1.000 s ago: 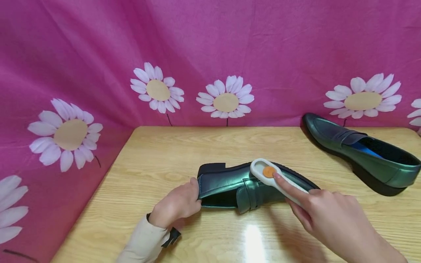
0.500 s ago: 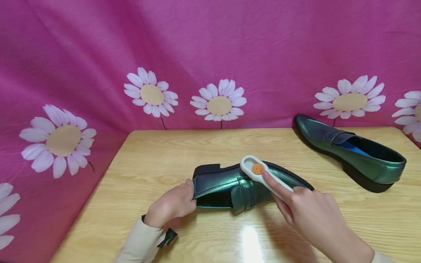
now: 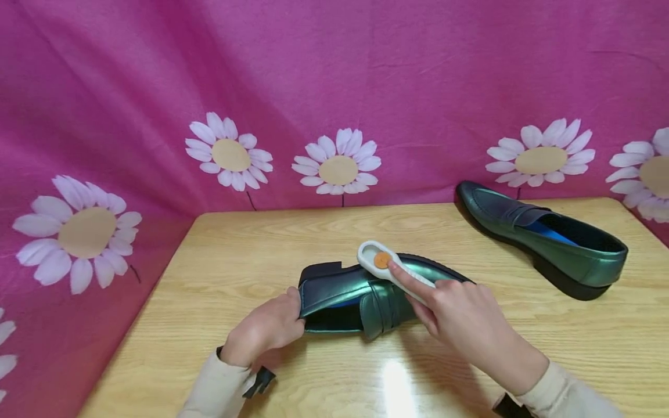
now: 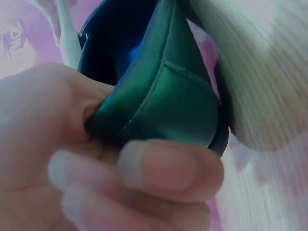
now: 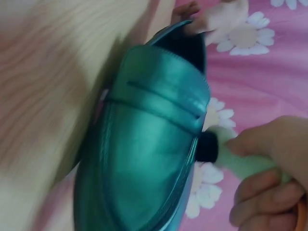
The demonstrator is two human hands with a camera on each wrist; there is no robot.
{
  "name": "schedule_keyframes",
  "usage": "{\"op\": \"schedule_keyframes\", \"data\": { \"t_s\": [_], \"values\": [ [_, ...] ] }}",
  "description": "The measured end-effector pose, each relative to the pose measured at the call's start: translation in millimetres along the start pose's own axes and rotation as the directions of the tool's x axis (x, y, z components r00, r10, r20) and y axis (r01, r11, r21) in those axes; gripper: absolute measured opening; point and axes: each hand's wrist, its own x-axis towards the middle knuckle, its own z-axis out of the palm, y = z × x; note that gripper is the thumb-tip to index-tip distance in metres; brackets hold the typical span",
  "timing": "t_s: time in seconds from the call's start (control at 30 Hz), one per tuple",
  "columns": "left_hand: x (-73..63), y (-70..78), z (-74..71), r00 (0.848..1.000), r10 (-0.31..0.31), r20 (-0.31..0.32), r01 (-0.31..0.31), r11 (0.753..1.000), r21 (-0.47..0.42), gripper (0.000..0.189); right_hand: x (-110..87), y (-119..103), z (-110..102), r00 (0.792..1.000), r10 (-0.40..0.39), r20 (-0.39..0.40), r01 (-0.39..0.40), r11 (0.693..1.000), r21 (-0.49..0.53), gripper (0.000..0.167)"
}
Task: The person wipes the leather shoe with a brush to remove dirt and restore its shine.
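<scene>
"Loafer (image 3: 334,290) first: where is it?"

"Near the middle of the wooden table (image 3: 219,261), tipped onto its side, its opening towards the person and its dark sole turned away. The heel is at the left and the toe at the right. I can't tell how much of it rests on the wood."

"And the left hand (image 3: 269,325)?"

"Gripping the back of the heel. In the left wrist view the thumb hooks over the rim by the opening, and the other fingers curl in against the outside."

"What about the right hand (image 3: 467,313)?"

"Its fingers are wrapped round a white-handled tool (image 3: 370,255), with the index finger stretched along it to the orange disc (image 3: 382,259). The right wrist view shows the tool's dark end (image 5: 207,147) against the side of the shoe, beside the strap."

"Anything else on the table?"

"A second loafer (image 3: 575,258), upright on its sole at the far right, well apart from both hands. Its toe points to the back edge, and blue shows inside. Behind everything hangs a magenta cloth (image 3: 334,69) printed with white daisies."
</scene>
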Motion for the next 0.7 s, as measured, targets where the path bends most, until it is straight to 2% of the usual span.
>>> {"op": "schedule_keyframes", "data": {
  "t_s": [0.07,0.2,0.3,0.37,0.43,0.57,0.7],
  "values": [
    [-0.8,-1.6,0.0,1.000,0.006,-0.009,-0.006,1.000,-0.002,0.036,-4.7,9,0,0.999,-0.033,0.003,0.033,0.999,0.031,0.065],
    [-0.9,-3.3,-0.1,0.999,0.021,-0.025,-0.022,1.000,-0.001,0.033,-21.5,32,-5,0.996,-0.092,0.005,0.091,0.994,0.052,0.042],
    [1.1,-0.4,-0.9,0.999,0.027,-0.018,-0.027,1.000,0.006,0.033,-37.3,45,-10,0.996,-0.083,0.027,0.082,0.995,0.050,0.052],
    [2.3,0.8,-1.6,1.000,0.018,-0.007,-0.018,1.000,0.007,0.034,-42.3,48,-10,0.996,-0.081,0.036,0.079,0.995,0.054,0.053],
    [3.6,2.1,-2.6,1.000,-0.001,0.006,0.001,1.000,-0.005,0.034,-40.4,48,-7,0.996,-0.081,0.038,0.079,0.995,0.053,0.054],
    [7.6,2.7,-6.1,1.000,-0.019,0.009,0.019,0.999,-0.028,0.032,-27.0,44,1,0.994,-0.105,-0.009,0.105,0.994,0.037,0.053],
    [9.7,2.1,-9.6,0.999,-0.038,0.012,0.039,0.998,-0.054,0.030,-21.0,56,4,0.993,-0.100,-0.062,0.104,0.992,0.070,0.050]
  ]
}}
